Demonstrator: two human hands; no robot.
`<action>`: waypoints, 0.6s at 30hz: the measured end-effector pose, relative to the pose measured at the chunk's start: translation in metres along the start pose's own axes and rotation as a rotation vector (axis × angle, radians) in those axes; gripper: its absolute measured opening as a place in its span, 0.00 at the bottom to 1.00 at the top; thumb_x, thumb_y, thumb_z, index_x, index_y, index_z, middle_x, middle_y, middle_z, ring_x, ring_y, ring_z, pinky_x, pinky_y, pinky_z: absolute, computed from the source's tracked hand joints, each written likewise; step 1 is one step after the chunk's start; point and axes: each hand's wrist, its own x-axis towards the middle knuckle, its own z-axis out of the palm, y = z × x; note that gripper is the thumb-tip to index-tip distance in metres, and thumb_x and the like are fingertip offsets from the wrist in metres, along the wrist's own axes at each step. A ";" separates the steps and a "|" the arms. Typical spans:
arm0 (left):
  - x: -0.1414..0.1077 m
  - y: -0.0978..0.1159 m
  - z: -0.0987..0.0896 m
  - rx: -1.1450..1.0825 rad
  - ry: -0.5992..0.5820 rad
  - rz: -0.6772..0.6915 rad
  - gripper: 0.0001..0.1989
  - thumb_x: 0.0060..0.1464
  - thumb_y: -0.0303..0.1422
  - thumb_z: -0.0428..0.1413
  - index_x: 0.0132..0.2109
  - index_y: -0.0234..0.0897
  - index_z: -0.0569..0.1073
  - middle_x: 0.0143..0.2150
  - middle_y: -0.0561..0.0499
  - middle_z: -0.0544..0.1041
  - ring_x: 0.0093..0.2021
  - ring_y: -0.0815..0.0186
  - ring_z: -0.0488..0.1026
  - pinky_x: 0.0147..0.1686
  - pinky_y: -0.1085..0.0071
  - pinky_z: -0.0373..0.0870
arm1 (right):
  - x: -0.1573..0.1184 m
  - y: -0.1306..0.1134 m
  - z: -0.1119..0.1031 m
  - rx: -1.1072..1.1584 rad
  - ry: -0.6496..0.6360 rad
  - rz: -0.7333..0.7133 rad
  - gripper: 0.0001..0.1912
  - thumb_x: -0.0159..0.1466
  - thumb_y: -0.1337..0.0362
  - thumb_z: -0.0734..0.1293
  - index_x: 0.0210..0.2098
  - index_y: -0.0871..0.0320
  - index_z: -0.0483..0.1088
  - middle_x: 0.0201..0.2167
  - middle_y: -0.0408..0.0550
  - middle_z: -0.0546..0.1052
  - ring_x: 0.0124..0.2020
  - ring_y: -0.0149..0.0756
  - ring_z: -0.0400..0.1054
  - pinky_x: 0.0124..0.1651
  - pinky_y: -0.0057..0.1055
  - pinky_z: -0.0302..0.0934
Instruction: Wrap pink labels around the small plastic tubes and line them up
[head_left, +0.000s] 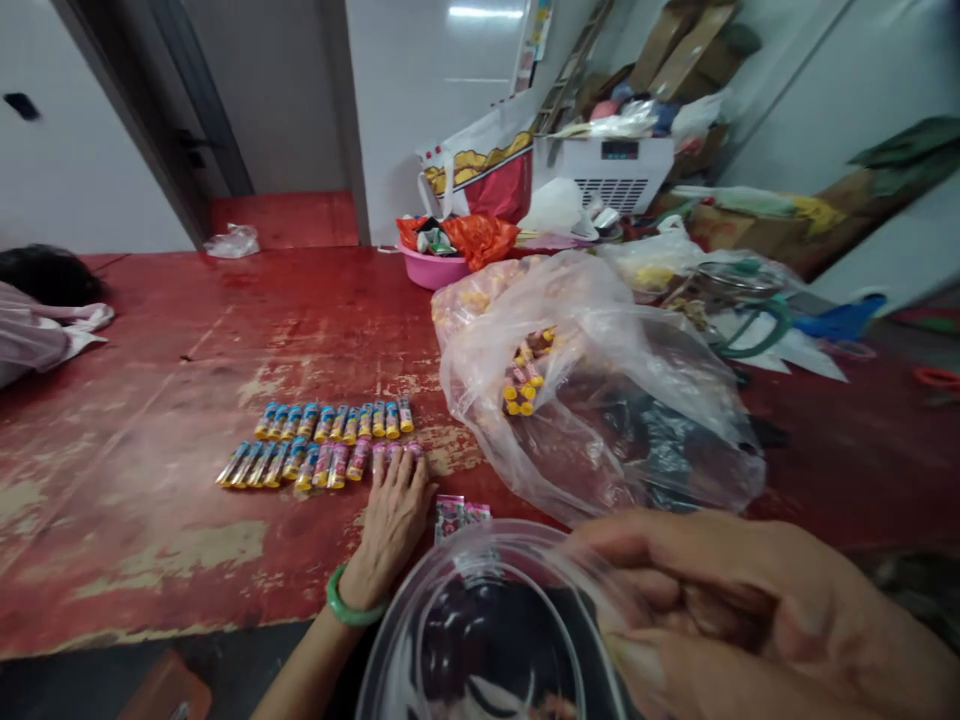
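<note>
My left hand [396, 512], a green bangle [352, 598] on its wrist, lies with stretched fingers over the right end of the front row of small tubes [322, 464]. These tubes have yellow ends and blue or pink printed wraps. Behind them runs a second row of tubes [350, 424], mostly blue and yellow. Close to the camera, my right hand [742, 610] grips the rim of a round clear plastic container [495, 650]; its lower part is cut off by the frame. Between the container and the tubes lie pink printed sachets [450, 516].
A large clear plastic bag [600, 350] with more tubes inside lies right of the rows. Behind it stand a pink basin [435, 268] and a printed carrier bag [487, 170]. A glass lid with a green handle [757, 335] is at right. Another person's sleeve [45, 325] shows at far left.
</note>
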 end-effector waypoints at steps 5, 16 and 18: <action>0.000 -0.004 0.007 0.004 0.083 0.023 0.19 0.64 0.32 0.47 0.56 0.22 0.69 0.57 0.31 0.72 0.60 0.46 0.66 0.62 0.45 0.56 | 0.001 -0.028 -0.004 0.029 -0.340 0.090 0.16 0.54 0.55 0.71 0.41 0.53 0.78 0.28 0.54 0.78 0.27 0.39 0.74 0.24 0.26 0.65; 0.000 -0.011 0.010 0.092 0.304 0.109 0.16 0.62 0.32 0.50 0.51 0.24 0.73 0.52 0.35 0.77 0.55 0.49 0.71 0.59 0.49 0.62 | 0.000 -0.038 -0.033 -0.305 -0.463 -0.248 0.12 0.58 0.57 0.71 0.41 0.52 0.77 0.27 0.39 0.78 0.26 0.27 0.73 0.26 0.15 0.63; -0.002 -0.014 0.005 0.106 0.353 0.128 0.15 0.61 0.30 0.51 0.51 0.24 0.73 0.51 0.34 0.78 0.55 0.48 0.71 0.58 0.49 0.63 | -0.001 -0.040 -0.040 -0.392 -0.390 -0.334 0.10 0.59 0.56 0.71 0.39 0.52 0.78 0.24 0.38 0.77 0.25 0.27 0.72 0.24 0.15 0.62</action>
